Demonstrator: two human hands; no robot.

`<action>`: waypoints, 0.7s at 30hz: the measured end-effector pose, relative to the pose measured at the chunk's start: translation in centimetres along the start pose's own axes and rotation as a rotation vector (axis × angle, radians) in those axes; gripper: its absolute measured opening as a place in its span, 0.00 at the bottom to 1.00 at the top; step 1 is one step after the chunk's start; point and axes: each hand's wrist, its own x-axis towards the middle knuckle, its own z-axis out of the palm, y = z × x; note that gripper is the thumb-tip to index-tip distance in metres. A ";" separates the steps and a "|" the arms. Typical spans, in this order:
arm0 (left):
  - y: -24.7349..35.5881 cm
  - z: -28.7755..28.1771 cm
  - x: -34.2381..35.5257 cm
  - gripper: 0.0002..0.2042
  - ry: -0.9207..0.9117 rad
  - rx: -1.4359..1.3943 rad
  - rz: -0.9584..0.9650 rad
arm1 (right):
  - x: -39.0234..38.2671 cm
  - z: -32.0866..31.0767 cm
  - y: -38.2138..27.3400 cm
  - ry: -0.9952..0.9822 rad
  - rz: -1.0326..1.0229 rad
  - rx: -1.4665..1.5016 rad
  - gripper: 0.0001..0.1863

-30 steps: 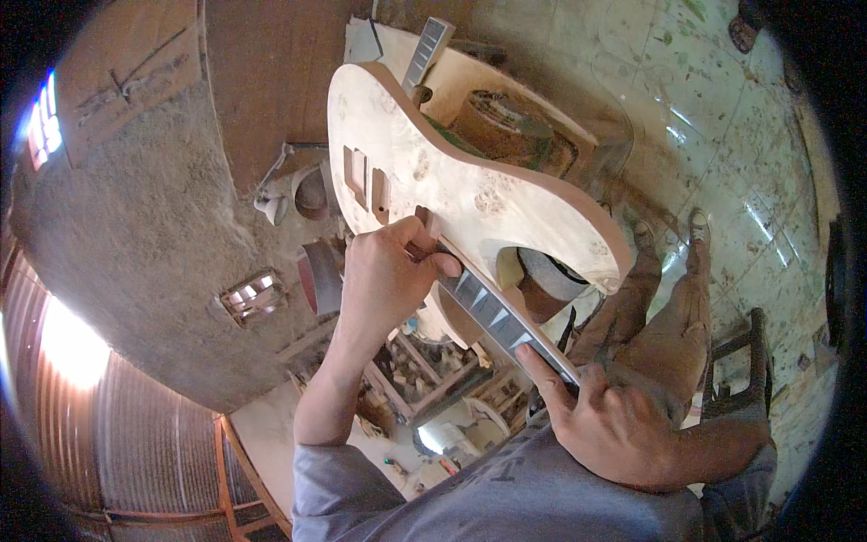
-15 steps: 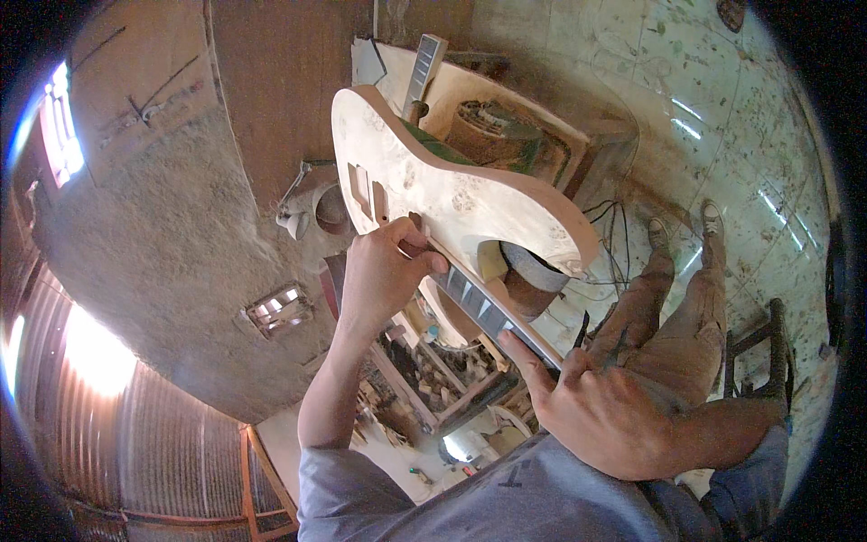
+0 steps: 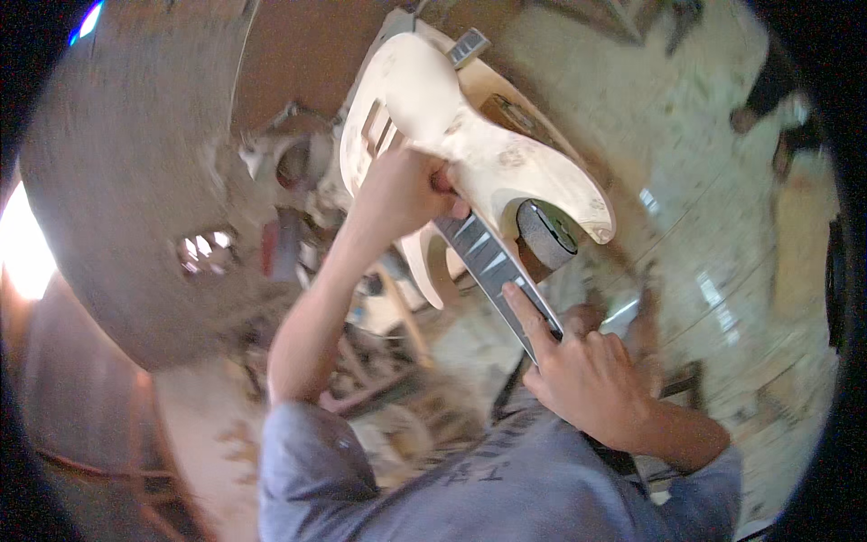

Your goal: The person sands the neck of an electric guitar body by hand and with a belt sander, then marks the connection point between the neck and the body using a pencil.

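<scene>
One guitar neck (image 3: 492, 262) lies beneath left fingers (image 3: 440, 181), their pinch unclear, and within clasping right fingers (image 3: 534, 323).

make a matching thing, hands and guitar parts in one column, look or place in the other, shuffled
1 left hand
2 right hand
3 guitar body
4 fretboard

A dark with pale wedges
B index finger stretched along the fretboard
C pale wood
D curled where fretboard meets guitar body

Pairs: 1-D, 2-B, 3-C, 4-A
</scene>
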 end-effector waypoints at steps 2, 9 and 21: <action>-2.8 1.0 1.0 0.15 0.050 0.046 0.190 | 0.3 0.1 -1.1 -0.024 0.042 -0.024 0.53; -4.2 2.5 3.2 0.24 0.082 0.001 0.395 | 2.0 -0.3 -4.1 -0.083 0.216 -0.333 0.56; -6.5 4.6 2.8 0.24 0.423 -0.267 0.641 | 2.3 1.8 -6.0 0.105 0.269 -0.482 0.54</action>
